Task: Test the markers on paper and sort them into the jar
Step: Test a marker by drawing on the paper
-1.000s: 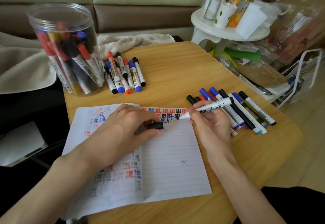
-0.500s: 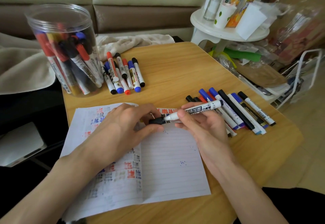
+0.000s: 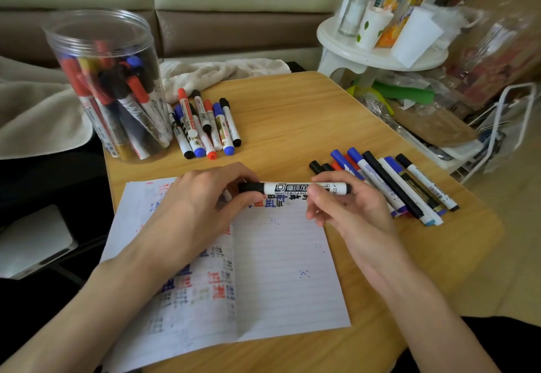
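Wooden table (image 3: 307, 115) beneath lined paper (image 3: 287, 279). Clear jar (image 3: 96, 30) of markers, upright, beyond paper's far left corner. Left hand (image 3: 202, 199) pinching black cap end; right hand (image 3: 351, 214) pinching barrel. Capped marker (image 3: 289, 188) level above paper's top edge.

Capped black marker (image 3: 295, 188) level over scribbled paper (image 3: 287, 284); marker-filled clear jar (image 3: 99, 35) far-left
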The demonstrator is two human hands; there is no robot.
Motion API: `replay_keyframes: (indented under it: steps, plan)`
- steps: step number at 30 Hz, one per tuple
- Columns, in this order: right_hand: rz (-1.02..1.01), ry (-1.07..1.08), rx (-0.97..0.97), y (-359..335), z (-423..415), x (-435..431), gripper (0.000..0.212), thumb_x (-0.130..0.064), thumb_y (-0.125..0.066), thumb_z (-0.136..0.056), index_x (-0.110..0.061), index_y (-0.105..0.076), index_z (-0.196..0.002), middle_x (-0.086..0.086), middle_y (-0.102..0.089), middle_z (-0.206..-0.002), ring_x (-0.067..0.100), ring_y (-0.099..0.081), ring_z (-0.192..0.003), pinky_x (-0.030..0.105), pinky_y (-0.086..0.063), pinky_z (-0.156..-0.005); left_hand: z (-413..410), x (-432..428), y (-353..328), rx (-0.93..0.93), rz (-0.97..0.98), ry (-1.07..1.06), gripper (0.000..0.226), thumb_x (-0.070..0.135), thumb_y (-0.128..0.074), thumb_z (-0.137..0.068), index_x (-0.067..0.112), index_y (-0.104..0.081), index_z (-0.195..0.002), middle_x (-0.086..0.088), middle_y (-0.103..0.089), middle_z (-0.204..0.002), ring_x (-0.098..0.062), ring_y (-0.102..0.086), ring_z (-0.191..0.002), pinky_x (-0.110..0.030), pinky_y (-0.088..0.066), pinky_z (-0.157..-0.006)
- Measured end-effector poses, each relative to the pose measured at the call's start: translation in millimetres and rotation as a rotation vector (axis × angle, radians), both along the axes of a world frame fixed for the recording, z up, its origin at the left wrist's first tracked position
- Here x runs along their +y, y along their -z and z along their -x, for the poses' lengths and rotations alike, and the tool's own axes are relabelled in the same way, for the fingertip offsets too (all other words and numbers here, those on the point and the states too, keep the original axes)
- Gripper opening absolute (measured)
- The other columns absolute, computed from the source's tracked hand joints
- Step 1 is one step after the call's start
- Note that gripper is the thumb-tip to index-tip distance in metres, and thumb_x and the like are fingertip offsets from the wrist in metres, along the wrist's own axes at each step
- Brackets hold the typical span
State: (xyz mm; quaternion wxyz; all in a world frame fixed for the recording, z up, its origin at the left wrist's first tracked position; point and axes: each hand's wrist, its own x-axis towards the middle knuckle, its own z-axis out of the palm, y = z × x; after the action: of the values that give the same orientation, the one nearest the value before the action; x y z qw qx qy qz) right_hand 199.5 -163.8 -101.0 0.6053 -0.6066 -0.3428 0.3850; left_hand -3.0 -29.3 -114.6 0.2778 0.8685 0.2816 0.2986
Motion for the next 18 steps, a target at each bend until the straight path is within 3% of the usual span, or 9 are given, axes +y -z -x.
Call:
replay_keyframes:
  steps: [5, 11, 15, 18]
  plan:
    - [0.008, -0.087, -0.371, 4.5, -5.7, 0.5, 0.018, -0.016, -0.078, -0.089, -0.017, -0.078, -0.107, -0.002, -0.078, -0.085, 0.012, -0.071, -0.067, 0.021, -0.056, -0.061, -1.6, -0.5, 0.1, -0.027, -0.009, -0.01, 0.028, 0.052, -0.056, -0.09, 0.034, -0.073, -0.103, 0.021, -0.069, -0.079, -0.005, -0.065, -0.074, -0.024, -0.05, -0.068]
    - [-0.043, -0.03, -0.421, 9.5, -3.2, -0.3, 0.022, -0.027, -0.078, -0.083, -0.032, -0.076, -0.105, -0.014, -0.079, -0.082, 0.008, -0.068, -0.06, 0.021, -0.058, -0.06, -2.3, -2.1, 0.0, -0.045, 0.018, -0.018, 0.019, 0.042, -0.066, -0.09, 0.031, -0.076, -0.102, 0.014, -0.068, -0.069, -0.011, -0.065, -0.072, -0.023, -0.049, -0.067]
    - [-0.08, -0.015, -0.415, 12.9, -2.0, -1.1, 0.023, -0.024, -0.079, -0.083, -0.036, -0.075, -0.102, -0.014, -0.08, -0.087, 0.009, -0.069, -0.061, 0.02, -0.058, -0.06, -4.3, -2.2, 0.7, -0.041, 0.063, -0.014, 0.013, 0.033, -0.072, -0.091, 0.032, -0.077, -0.103, 0.013, -0.069, -0.069, -0.013, -0.067, -0.072, -0.027, -0.051, -0.068]
    - [-0.085, 0.003, -0.418, 15.0, -2.5, -1.8, 0.023, -0.025, -0.08, -0.084, -0.035, -0.076, -0.103, -0.012, -0.08, -0.092, 0.01, -0.069, -0.061, 0.019, -0.057, -0.06, -6.1, -2.3, 0.0, -0.057, 0.085, 0.0, 0.014, 0.037, -0.07, -0.089, 0.032, -0.077, -0.1, 0.014, -0.069, -0.07, -0.016, -0.066, -0.069, -0.029, -0.051, -0.067]
